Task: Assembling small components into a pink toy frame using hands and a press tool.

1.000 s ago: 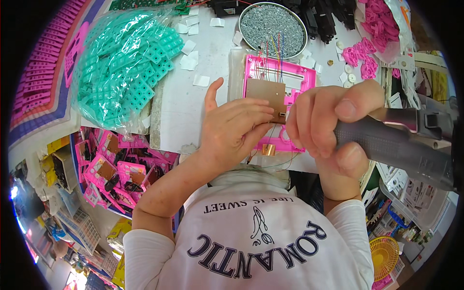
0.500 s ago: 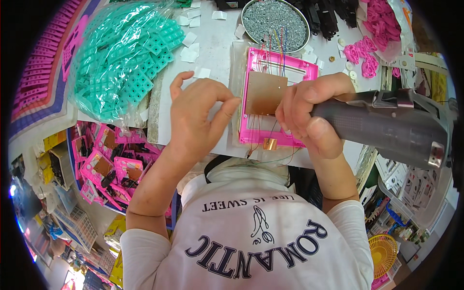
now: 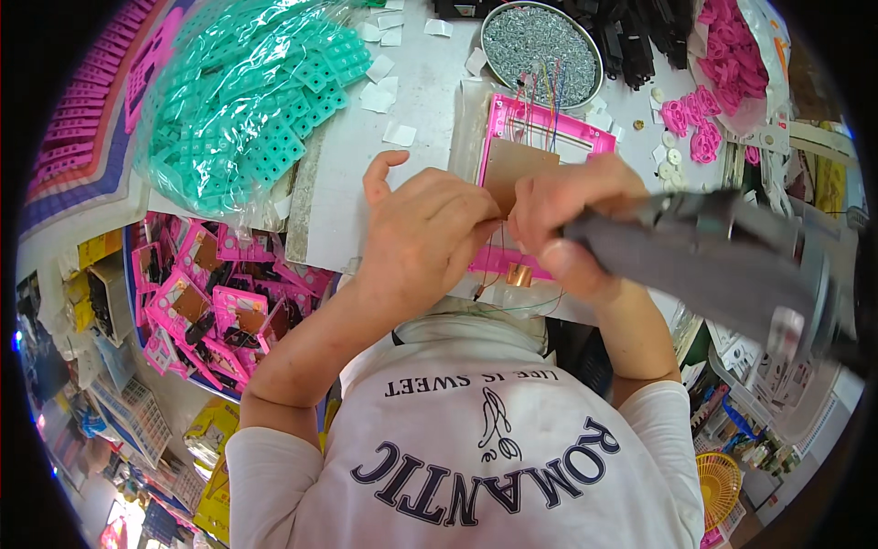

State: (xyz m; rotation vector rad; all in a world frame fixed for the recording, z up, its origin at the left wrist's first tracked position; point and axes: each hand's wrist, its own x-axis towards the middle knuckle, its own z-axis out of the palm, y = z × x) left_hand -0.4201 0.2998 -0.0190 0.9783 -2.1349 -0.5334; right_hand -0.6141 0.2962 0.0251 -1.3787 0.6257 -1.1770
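Observation:
A bright pink plastic frame (image 3: 594, 139) lies on the worktable before me, with a brown circuit board (image 3: 519, 163) in it. Thin coloured wires (image 3: 552, 114) stick up from its far side, and more trail off the near edge beside a small coppery piece (image 3: 519, 274). My left hand (image 3: 425, 229) is pinched over the board's near left corner; whatever its fingertips hold is hidden. Wrapped around the front end of a dark grey electric screwdriver (image 3: 704, 256), my right hand (image 3: 576, 206) meets the left fingertips over the board. The screwdriver's tip is out of sight.
Behind the frame stands a round metal dish of small screws (image 3: 540, 55). A clear bag of green plastic parts (image 3: 247, 119) lies at left, above a bin of pink assemblies (image 3: 215, 306). Pink parts (image 3: 700, 119) and black parts (image 3: 640, 41) sit at far right.
My left hand has moved right and onto the board, its fingers now beside the right ones. The right hand has shifted slightly, and the screwdriver has tilted and blurred.

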